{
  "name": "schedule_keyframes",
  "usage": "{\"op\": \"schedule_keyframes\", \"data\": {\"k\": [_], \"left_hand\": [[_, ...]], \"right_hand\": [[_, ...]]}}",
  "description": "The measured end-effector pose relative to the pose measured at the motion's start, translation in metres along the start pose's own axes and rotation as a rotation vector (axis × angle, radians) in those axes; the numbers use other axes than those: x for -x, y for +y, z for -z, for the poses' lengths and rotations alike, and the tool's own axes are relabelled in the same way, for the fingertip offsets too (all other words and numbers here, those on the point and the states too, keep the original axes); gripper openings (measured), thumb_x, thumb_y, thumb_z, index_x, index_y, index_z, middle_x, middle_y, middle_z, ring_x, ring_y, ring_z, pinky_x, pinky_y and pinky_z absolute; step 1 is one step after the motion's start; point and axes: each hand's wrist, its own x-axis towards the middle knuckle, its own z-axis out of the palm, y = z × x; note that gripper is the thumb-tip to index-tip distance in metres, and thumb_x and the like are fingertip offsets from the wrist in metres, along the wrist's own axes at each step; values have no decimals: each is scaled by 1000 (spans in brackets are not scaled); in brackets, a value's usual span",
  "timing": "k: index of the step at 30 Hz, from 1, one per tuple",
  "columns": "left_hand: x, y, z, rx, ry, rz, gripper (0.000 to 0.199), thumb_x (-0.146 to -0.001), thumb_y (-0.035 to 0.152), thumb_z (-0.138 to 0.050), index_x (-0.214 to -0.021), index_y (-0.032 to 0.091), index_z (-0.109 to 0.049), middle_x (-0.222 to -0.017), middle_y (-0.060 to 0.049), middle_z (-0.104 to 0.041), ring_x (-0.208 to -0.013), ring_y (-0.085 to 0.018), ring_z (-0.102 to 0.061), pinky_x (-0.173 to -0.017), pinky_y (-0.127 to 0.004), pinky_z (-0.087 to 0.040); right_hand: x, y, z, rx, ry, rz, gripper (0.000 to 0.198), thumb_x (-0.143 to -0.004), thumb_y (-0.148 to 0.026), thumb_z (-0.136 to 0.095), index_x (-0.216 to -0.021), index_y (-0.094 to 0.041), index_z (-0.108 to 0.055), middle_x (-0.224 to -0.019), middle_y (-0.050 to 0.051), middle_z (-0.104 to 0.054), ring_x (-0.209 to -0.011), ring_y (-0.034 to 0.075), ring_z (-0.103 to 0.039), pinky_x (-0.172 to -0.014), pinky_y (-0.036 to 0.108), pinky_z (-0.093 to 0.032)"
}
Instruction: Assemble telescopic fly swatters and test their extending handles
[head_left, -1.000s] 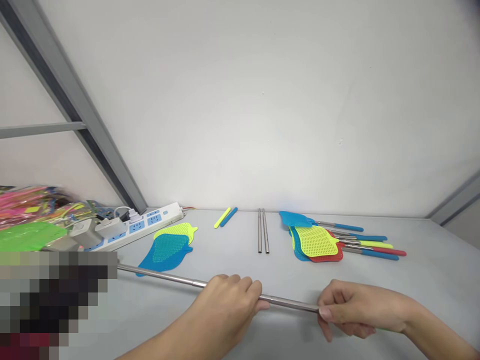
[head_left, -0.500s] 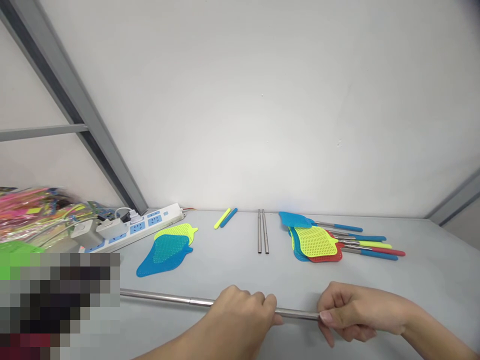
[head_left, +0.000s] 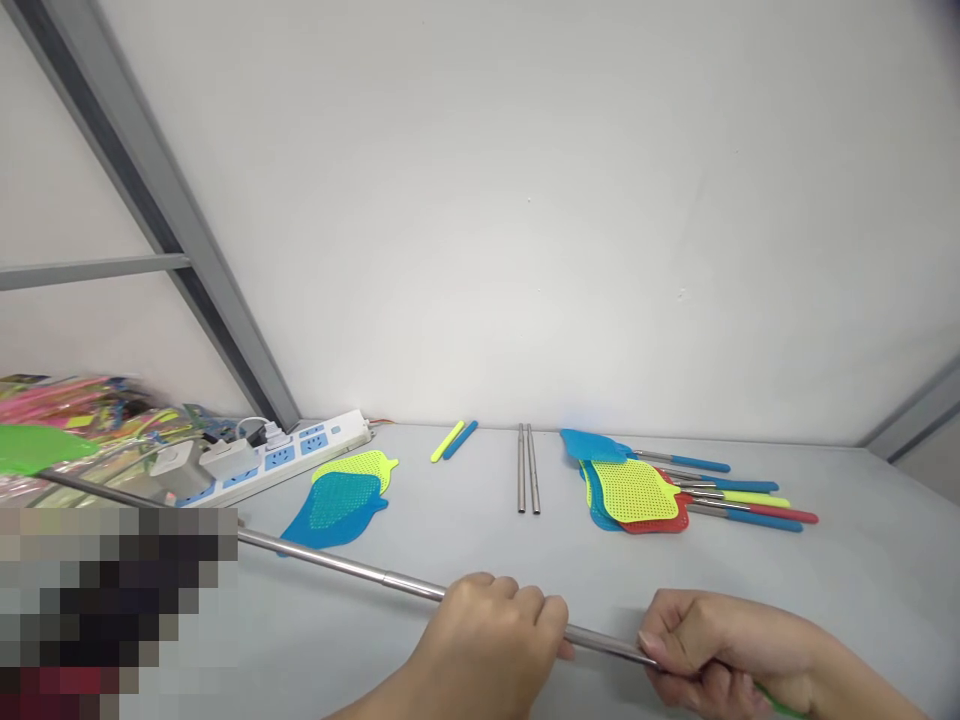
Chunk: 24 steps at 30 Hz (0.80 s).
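Note:
A long metal telescopic rod slants across the front of the table, higher at its left end. At that end is a green swatter head, partly cut off by the picture's edge, so the whole looks like a fly swatter pulled out long. My left hand is closed around the rod. At the rod's right end, my right hand pinches with thumb and fingers. A bit of green, perhaps a handle, shows under my right wrist. A blurred block hides part of the rod's left side.
Behind my hands lie blue and yellow swatter heads, two grip sleeves, two metal tubes and a pile of fly swatters. A power strip with plugs stands at left, beside plastic-bagged goods. A wall closes the back.
The rod has tilted: its left end rose, bringing the green head up, and its right end dropped. My right hand moved slightly down, and its fingers closed in more. Green now shows under my right wrist.

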Motion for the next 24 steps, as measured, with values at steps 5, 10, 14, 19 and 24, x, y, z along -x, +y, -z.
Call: {"op": "schedule_keyframes", "data": {"k": [5, 10, 14, 19, 24], "left_hand": [[-1, 0, -2, -53, 203, -36, 23, -70, 32, -57, -60, 21, -39, -48, 7, -51, -36, -13, -44, -37, -26, -25], [0, 0, -1, -83, 230, -34, 23, -72, 32, -55, -60, 21, -39, -46, 7, -49, -36, -12, -43, -37, -26, -24], [3, 2, -2, -116, 255, -36, 23, -76, 32, -51, -60, 20, -38, -45, 7, -49, -36, -11, -43, -39, -26, -23], [1, 4, 0, -149, 297, -50, 25, -75, 34, -51, -60, 20, -38, -44, 7, -48, -36, -11, -42, -39, -27, -20], [1, 4, 0, -170, 339, -49, 26, -75, 35, -51, -59, 20, -38, -42, 8, -46, -35, -10, -40, -39, -27, -19]], "right_hand": [[-4, 2, 0, -46, -75, -12, 37, -79, -39, -41, -53, -13, -49, -31, -9, -22, -25, 3, -9, -20, 16, -4], [-6, -2, -1, -58, -119, -13, 36, -78, -36, -43, -52, -13, -49, -30, -9, -23, -24, 3, -9, -20, 16, -4], [-8, -2, -3, -55, -130, -41, 33, -77, -33, -43, -51, -14, -49, -29, -8, -24, -23, 4, -11, -19, 16, -6], [-11, -3, -4, -50, -132, -71, 34, -77, -32, -42, -49, -14, -49, -26, -8, -23, -21, 4, -11, -19, 16, -7], [-12, -4, -7, -47, -114, -100, 33, -75, -32, -44, -47, -14, -47, -25, -8, -23, -20, 4, -11, -17, 14, -8]]}}
